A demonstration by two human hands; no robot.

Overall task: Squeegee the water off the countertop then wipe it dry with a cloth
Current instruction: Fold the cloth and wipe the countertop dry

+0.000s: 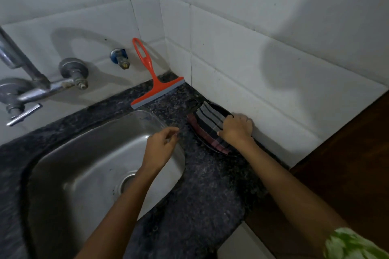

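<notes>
Countertop (210, 185): dark speckled stone, running along the tiled wall (273, 59) and around a steel sink (84, 164) set into it. Squeegee (156, 88): orange, with a looped handle and grey blade; stands in the counter's back corner, blade edge on the stone just behind the sink's rear rim, handle leaning up against the wall tiles; no hand on it. Cloth (207, 123): dark with pale and reddish stripes, lying over a dark round plate-like item (212, 148) at the counter's right edge against the wall; what that item is cannot be told. Right hand (235, 129): knuckles up, fingers curled down and closed on the cloth's near end, forearm stretched across the counter from the lower right, with a green patterned sleeve (353, 246) at the frame's corner. Left hand (162, 145): held over the sink's right rim, fingers loosely parted and slightly bent, holding nothing, near the cloth but not touching it. Surroundings: metal tap (25, 82) and valves on the back wall above the sink's left; a small blue-collared outlet (120, 58) beside the squeegee handle; a brown wooden surface (347, 164) at the counter's right end.
</notes>
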